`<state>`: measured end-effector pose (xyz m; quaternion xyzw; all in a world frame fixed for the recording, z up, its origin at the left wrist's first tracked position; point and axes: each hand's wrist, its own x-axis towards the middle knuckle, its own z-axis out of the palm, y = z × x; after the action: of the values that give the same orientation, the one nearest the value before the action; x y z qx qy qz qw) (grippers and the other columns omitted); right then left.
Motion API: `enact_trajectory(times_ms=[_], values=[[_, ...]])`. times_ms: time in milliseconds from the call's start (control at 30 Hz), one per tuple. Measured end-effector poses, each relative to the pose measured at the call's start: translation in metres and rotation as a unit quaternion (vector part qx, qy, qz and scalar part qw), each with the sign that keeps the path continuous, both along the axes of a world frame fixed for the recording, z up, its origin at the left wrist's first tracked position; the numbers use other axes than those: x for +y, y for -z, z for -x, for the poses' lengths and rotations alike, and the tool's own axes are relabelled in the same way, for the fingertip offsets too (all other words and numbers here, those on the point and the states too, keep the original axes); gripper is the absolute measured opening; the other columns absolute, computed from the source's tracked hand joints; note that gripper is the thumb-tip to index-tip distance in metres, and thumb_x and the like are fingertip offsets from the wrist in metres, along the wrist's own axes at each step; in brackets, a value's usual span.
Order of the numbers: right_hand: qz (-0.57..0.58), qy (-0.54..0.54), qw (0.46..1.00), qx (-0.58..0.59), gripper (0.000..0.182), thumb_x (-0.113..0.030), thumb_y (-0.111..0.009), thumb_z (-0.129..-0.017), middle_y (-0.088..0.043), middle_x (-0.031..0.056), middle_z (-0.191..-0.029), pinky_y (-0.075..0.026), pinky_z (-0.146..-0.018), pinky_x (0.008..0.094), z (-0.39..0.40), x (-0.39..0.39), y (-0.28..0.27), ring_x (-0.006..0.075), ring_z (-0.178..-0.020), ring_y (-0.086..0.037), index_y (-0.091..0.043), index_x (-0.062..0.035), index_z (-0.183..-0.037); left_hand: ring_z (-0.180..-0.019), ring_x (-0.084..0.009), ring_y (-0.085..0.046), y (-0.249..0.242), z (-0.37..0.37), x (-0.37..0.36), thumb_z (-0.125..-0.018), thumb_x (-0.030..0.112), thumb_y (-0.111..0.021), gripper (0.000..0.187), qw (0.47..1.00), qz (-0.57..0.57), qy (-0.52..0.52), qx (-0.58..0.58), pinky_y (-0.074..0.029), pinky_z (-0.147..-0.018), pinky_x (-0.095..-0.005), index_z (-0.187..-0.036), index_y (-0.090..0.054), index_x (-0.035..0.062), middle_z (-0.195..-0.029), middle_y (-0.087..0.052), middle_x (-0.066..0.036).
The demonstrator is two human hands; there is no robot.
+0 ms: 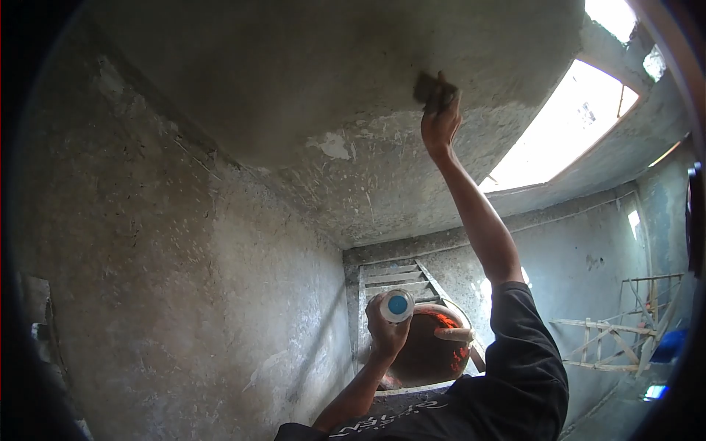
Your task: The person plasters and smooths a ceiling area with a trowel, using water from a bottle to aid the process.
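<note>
My right hand (pixel 441 121) is raised overhead against the grey plastered ceiling (pixel 309 81). Its fingers grip a dark, blurred block, perhaps a sponge (pixel 423 87), pressed to the surface. Lower down, my left hand (pixel 386 334) is wrapped round a whitish bottle (pixel 397 304), seen end-on with a blue disc in its middle. Just beside that hand sits a round dark tub with orange-red marks (pixel 419 351). A light tool handle (pixel 454 334) juts over the tub's right side.
A ladder (pixel 397 278) leans behind the tub. Rough wall (pixel 169 294) rises on my left. A bright opening (pixel 562 128) cuts the ceiling at right. Farther right stand wooden frames (pixel 610 342) and something blue (pixel 669 345).
</note>
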<state>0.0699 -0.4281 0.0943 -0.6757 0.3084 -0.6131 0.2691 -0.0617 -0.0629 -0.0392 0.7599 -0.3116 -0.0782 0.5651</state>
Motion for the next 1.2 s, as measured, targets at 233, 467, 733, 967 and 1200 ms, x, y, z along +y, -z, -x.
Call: enact_trajectory(times_ms=[233, 467, 733, 967, 1200], values=[[0.090, 0.064, 0.993, 0.049, 0.055, 0.006, -0.046, -0.089, -0.056, 0.0218, -0.128, -0.052, -0.088, 0.0390, -0.060, -0.034, 0.000, 0.0384, -0.111, -0.059, -0.026, 0.0032, -0.140, -0.105, -0.0382, -0.055, 0.002, -0.003, 0.002, -0.071, 0.019, -0.083, 0.063, 0.999, 0.002, -0.008, -0.042, -0.044, -0.092, -0.0454, -0.119, -0.048, 0.0005, -0.112, -0.056, -0.019], [0.240, 0.043, 0.968, 0.056, 0.060, 0.006, -0.045, -0.088, -0.054, 0.0237, -0.129, -0.053, -0.085, 0.0407, -0.057, -0.039, 0.040, 0.0396, -0.112, -0.058, -0.025, -0.0009, -0.144, -0.102, -0.0357, -0.058, 0.000, -0.001, -0.001, -0.070, 0.019, -0.084, 0.063, 0.999, -0.002, -0.005, -0.036, -0.046, -0.090, -0.0426, -0.119, -0.047, 0.0003, -0.109, -0.058, -0.018], [-0.028, 0.033, 0.997, -0.059, 0.022, -0.017, -0.050, -0.099, -0.068, 0.0141, -0.094, -0.050, -0.068, 0.0323, -0.006, -0.005, -0.010, 0.0187, -0.076, -0.065, -0.050, -0.0022, -0.115, -0.099, -0.0318, -0.061, -0.004, -0.002, -0.002, -0.071, 0.021, -0.084, 0.062, 0.999, -0.014, -0.007, -0.046, -0.048, -0.088, -0.0395, -0.117, -0.048, 0.0009, -0.107, -0.059, -0.017], [0.238, 0.102, 0.965, 0.045, 0.055, 0.007, -0.045, -0.086, -0.047, 0.0260, -0.136, -0.049, -0.092, 0.0416, -0.065, -0.062, 0.021, 0.0359, -0.120, -0.053, -0.035, -0.0011, -0.139, -0.101, -0.0352, -0.058, 0.004, -0.002, -0.002, -0.070, 0.019, -0.083, 0.062, 0.999, -0.003, -0.015, -0.045, -0.046, -0.090, -0.0421, -0.119, -0.048, 0.0008, -0.109, -0.058, -0.018], [0.148, 0.000, 0.981, 0.127, 0.040, 0.000, -0.047, -0.093, -0.064, 0.0185, -0.109, -0.053, -0.078, 0.0365, -0.023, -0.022, 0.072, 0.0250, -0.094, -0.065, -0.045, -0.0035, -0.133, -0.099, -0.0312, -0.061, 0.000, -0.001, -0.001, -0.070, 0.020, -0.084, 0.060, 0.999, -0.022, -0.029, -0.037, -0.048, -0.088, -0.0394, -0.116, -0.050, 0.0018, -0.107, -0.059, -0.015]])
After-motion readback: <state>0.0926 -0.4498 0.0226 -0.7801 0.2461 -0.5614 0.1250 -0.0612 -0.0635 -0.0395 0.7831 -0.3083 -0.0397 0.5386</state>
